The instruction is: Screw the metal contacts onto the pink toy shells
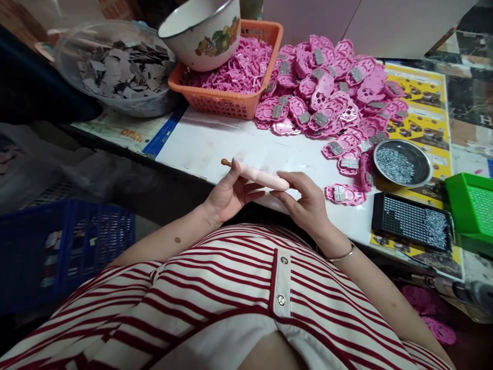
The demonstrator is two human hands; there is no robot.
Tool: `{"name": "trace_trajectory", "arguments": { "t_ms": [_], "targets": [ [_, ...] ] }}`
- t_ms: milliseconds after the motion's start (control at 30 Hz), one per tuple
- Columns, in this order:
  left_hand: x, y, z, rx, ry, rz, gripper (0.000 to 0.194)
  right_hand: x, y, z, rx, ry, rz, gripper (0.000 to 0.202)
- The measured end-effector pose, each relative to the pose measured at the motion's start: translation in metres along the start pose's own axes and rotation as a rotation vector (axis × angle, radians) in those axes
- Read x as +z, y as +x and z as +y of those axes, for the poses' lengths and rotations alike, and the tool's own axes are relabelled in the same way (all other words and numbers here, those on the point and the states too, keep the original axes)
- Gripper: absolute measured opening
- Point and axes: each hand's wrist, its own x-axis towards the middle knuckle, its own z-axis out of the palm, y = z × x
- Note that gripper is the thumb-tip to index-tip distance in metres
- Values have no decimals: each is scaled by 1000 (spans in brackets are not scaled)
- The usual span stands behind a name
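Over the table's near edge, both hands hold a smooth, pale pink stick-like piece (264,179) with a small brown knob at its left end. Its exact kind does not show. My left hand (227,192) is closed round the knob end, thumb on top and fingers beneath. At the rounded right end, the thumb and fingers of my right hand (306,198) pinch the same piece. Right of that hand lies a pink plastic toy shell (345,195) with a grey metal plate on it. A big heap of similar pink shells (327,92) spreads behind.
An orange basket (219,105) of small pink parts carries a white enamel bowl (208,36). Left of it stands a clear tub (123,103) of grey pieces. A steel bowl (402,162) of screws, a black perforated tray (412,221) and a green bin (470,205) are on the right.
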Motion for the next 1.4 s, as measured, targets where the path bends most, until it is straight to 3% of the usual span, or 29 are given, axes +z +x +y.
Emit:
{"name": "trace_trajectory", "arguments": {
  "t_ms": [133, 333, 500, 600, 700, 833, 933, 1033, 1167, 1267, 1333, 1400],
  "targets": [
    [-4, -1, -2, 20, 21, -52, 45, -1, -1, -3, 7, 6, 24, 24],
    [1, -8, 1, -121, -86, -109, 75, 4, 4, -18, -169, -70, 53, 30],
    [6, -13, -3, -194, -205, -139, 63, 13, 15, -26, -270, -33, 67, 35],
    [8, -14, -8, -177, -213, -180, 57, 17, 19, -32, -301, -8, -15, 40],
    [6, -13, -12, -199, -186, -168, 49, 20, 22, -39, -306, 11, -72, 32],
    [2, -9, -17, -188, -186, -182, 47, 23, 25, -40, -361, 5, -55, 23],
    [-3, -7, -14, -104, -250, -175, 51, 25, 27, -31, -398, 16, -111, 49],
    [-7, -8, -6, -125, -293, -176, 60, 26, 28, -20, -385, -22, -142, 81],
    [-9, -11, 2, -174, -328, -198, 70, 29, 28, -21, -388, -43, -114, 60],
    [-10, -11, 2, -131, -322, -187, 72, 33, 30, -30, -298, 32, -132, 37],
    [-12, -10, 2, -73, -297, -165, 75, 37, 33, -34, -93, 180, -76, 30],
    [-16, -8, 1, -13, -254, -147, 68, 41, 35, -32, 156, 408, 68, 30]
  ]
}}
